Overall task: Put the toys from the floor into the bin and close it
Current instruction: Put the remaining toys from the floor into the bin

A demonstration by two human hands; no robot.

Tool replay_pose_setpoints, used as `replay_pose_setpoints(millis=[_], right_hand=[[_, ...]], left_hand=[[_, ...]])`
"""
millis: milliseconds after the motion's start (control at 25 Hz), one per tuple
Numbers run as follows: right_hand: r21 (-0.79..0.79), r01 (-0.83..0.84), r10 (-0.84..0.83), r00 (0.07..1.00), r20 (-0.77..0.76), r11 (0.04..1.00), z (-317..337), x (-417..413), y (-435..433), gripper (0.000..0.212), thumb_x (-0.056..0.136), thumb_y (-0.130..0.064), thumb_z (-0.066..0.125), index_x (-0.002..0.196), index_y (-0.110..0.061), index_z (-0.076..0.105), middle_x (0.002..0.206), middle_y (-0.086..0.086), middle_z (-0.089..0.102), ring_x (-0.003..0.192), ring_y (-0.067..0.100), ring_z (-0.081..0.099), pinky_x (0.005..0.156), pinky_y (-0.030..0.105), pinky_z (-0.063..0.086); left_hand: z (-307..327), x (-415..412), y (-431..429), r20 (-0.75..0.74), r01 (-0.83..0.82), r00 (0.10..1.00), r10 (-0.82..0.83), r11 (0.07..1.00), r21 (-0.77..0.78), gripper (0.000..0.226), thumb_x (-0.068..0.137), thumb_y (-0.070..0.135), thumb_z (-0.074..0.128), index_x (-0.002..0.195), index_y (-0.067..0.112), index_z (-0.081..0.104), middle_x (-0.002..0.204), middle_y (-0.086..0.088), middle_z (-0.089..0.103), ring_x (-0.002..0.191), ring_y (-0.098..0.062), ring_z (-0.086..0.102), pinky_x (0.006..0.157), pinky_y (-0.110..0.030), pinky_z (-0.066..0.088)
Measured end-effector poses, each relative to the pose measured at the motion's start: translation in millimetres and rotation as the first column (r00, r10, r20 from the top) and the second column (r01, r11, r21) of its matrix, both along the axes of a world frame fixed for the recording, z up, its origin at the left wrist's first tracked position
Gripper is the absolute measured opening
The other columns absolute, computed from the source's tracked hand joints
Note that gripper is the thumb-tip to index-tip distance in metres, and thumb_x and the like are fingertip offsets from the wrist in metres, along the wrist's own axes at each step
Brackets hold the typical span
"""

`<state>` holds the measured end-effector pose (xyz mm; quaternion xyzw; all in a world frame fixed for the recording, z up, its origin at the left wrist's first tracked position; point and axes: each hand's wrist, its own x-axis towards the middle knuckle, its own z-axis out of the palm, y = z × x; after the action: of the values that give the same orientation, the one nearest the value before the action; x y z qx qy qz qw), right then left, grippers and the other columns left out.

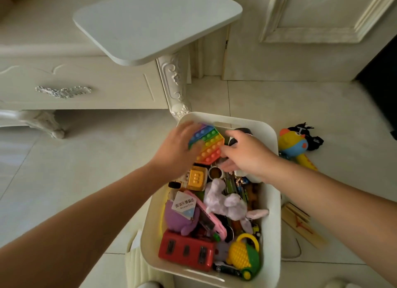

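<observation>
A white plastic bin (271, 212) stands open on the tiled floor, filled with several toys: a red block, a purple plush, a lilac bunny, a yellow corn toy. Over its far end my left hand (177, 149) holds a rainbow pop-it toy (207, 143) by its left edge. My right hand (247, 153) reaches in beside the pop-it's right edge, fingers spread and touching it. A colourful bird toy (295, 145) with a black toy behind it lies on the floor right of the bin. A wooden box (300, 227) lies by the bin's right wall.
A cream cabinet with a drawer (75, 88) and carved leg (175, 83) stands just behind the bin. A white rounded board (156, 21) juts out above it. A door and wall panel are at the back right.
</observation>
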<state>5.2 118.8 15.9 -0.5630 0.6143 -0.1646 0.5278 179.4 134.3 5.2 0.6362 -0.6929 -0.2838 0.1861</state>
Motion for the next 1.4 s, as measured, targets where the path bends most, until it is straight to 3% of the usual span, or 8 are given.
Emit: replay_pose_setpoints(millis=[160,400,600,800,920,1080,1280,1400], right_hand=[[-0.227,0.102,-0.100,0.995,0.020,0.969,-1,-24,6,0.036,0.095,-0.004,0.041,0.125,-0.021,0.053,0.090,0.001,0.067,0.069,0.018,0.070,0.067,0.031,0.059],[-0.452,0.302,-0.296,0.951,0.087,0.839,-17,-72,-7,0.029,0.094,-0.001,0.038,0.104,-0.017,0.060,0.081,0.000,0.063,0.061,0.014,0.061,0.059,0.026,0.052],[-0.404,0.484,-0.536,0.844,-0.020,0.776,-59,-133,-4,0.023,0.094,-0.007,0.039,0.099,-0.024,0.054,0.084,0.002,0.061,0.063,0.013,0.058,0.059,0.028,0.045],[0.054,0.051,-0.015,0.847,-0.531,0.997,-128,-195,37,0.051,0.089,-0.033,0.063,0.134,-0.018,0.046,0.125,0.010,0.051,0.110,0.024,0.055,0.089,0.033,0.046],[0.292,-0.126,0.284,0.745,-0.603,0.948,-161,-207,61,0.081,0.087,-0.038,0.064,0.152,-0.025,0.017,0.144,0.010,0.034,0.128,0.031,0.042,0.101,0.037,0.042],[0.251,-0.229,0.340,0.626,-0.702,0.941,-188,-206,77,0.047,0.097,-0.013,0.040,0.143,-0.015,0.029,0.138,0.011,0.034,0.120,0.031,0.042,0.093,0.037,0.042],[0.080,0.100,-0.059,0.913,-0.405,0.992,-151,-203,52,0.008,0.094,-0.019,0.051,0.098,-0.015,0.046,0.109,0.011,0.054,0.090,0.025,0.055,0.077,0.036,0.044],[-0.052,0.375,-0.371,0.926,0.070,0.926,-84,-193,29,0.011,0.092,-0.019,0.058,0.100,-0.026,0.055,0.090,0.001,0.066,0.083,0.019,0.065,0.070,0.037,0.053]], left_hand=[[-36,-13,-9,0.421,0.243,0.864,-0.276,0.961,0.132,0.081,0.087,0.057,0.054,0.152,0.040,0.008,0.163,0.005,-0.005,0.149,-0.025,-0.007,0.119,-0.046,0.006],[-58,-37,-43,0.530,0.209,0.752,-0.392,0.904,0.372,0.057,0.098,0.057,0.017,0.149,0.046,-0.008,0.163,0.002,-0.007,0.148,-0.034,-0.014,0.116,-0.061,-0.004],[-38,-55,-32,0.452,0.061,0.890,-0.056,0.998,0.003,0.041,0.098,0.044,0.031,0.134,0.032,0.046,0.138,0.001,0.047,0.131,-0.026,0.034,0.110,-0.050,0.023],[-13,-114,-16,0.184,0.178,0.977,-0.111,0.897,-0.404,0.029,0.087,0.027,0.041,0.109,0.012,0.053,0.104,-0.004,0.051,0.098,-0.022,0.046,0.089,-0.036,0.043],[-16,-169,-7,0.202,0.466,0.885,-0.420,0.802,-0.374,0.036,0.082,0.015,0.043,0.115,0.010,0.057,0.109,-0.009,0.056,0.098,-0.029,0.052,0.085,-0.042,0.046],[-33,-206,-7,0.112,0.619,0.785,-0.609,0.762,-0.189,0.050,0.082,0.003,0.042,0.129,0.014,0.053,0.129,-0.008,0.051,0.110,-0.031,0.054,0.088,-0.045,0.049],[-38,-207,-13,-0.211,0.369,0.905,-0.368,0.929,-0.041,0.046,0.091,0.006,0.038,0.135,0.018,0.048,0.129,-0.007,0.050,0.117,-0.024,0.054,0.098,-0.035,0.044],[-26,-215,-22,-0.261,0.265,0.936,-0.235,0.960,0.088,0.047,0.097,0.024,0.047,0.143,0.020,0.038,0.135,-0.003,0.049,0.122,-0.018,0.052,0.103,-0.035,0.044]])
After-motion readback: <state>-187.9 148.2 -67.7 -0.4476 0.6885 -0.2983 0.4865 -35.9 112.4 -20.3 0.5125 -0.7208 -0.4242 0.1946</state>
